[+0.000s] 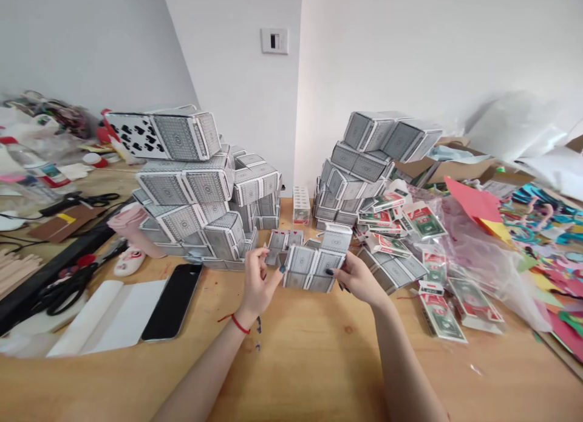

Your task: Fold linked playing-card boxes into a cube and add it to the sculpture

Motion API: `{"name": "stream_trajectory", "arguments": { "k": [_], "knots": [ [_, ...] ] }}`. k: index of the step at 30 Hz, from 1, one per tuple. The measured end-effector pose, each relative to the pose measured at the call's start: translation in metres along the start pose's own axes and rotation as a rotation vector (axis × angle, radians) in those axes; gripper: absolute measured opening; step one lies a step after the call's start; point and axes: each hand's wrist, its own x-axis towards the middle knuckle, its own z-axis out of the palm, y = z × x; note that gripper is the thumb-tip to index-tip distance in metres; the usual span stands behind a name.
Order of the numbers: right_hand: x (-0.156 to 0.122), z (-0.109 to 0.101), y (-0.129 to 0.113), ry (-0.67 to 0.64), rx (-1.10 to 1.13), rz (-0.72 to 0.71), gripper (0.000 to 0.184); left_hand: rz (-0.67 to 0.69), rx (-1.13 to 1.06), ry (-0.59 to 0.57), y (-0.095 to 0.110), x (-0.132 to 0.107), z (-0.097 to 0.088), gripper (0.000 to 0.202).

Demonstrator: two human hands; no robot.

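Observation:
Both my hands hold a block made of folded playing cards (314, 265) just above the wooden table (310, 361). My left hand (259, 283) pinches its left end, with a red string on that wrist. My right hand (359, 279) grips its right side with dark-nailed fingers. A few loose cards (283, 240) lie just behind the block. A tall pile of card cubes (195, 191) stands to the left and a second pile (364, 161) stands behind to the right.
A black phone (172, 302) and white sheets (104, 319) lie at the left, with scissors (59, 291) beyond. Card boxes (437, 313) in clear wrap and coloured paper (537, 240) crowd the right side. A small white rack (301, 204) stands by the wall.

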Motion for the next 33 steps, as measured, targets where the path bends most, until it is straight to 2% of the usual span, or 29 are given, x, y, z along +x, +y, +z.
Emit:
{"name": "stream_trajectory", "arguments": {
  "k": [2, 4, 9, 16, 19, 23, 29, 33],
  "knots": [
    [-0.001, 0.001, 0.007, -0.019, -0.057, 0.007, 0.024, 0.07, 0.019, -0.194, 0.0, -0.002, -0.002, 0.038],
    [-0.001, 0.002, 0.015, -0.023, -0.092, 0.027, 0.022, 0.085, 0.006, -0.324, -0.002, -0.007, -0.001, 0.037],
    [-0.005, 0.003, 0.027, -0.027, -0.13, 0.024, 0.02, -0.03, -0.029, -0.397, -0.012, -0.016, 0.002, 0.02],
    [-0.015, -0.014, 0.02, -0.005, -0.335, -0.04, 0.014, 0.037, -0.091, -0.568, -0.005, -0.015, 0.002, 0.024],
    [-0.018, -0.02, 0.019, -0.006, -0.326, -0.053, 0.013, 0.069, -0.111, -0.566, -0.006, -0.013, 0.005, 0.022],
    [-0.021, -0.023, 0.021, 0.017, -0.205, -0.028, 0.017, 0.095, -0.093, -0.389, -0.02, -0.005, 0.01, 0.031],
    [-0.023, -0.027, 0.022, 0.078, 0.024, -0.041, 0.025, 0.259, 0.264, -0.301, -0.033, 0.005, 0.02, 0.056],
    [-0.023, -0.03, 0.025, 0.152, 0.079, -0.037, 0.027, 0.314, 0.518, -0.384, -0.036, 0.011, 0.02, 0.046]
  ]
}}
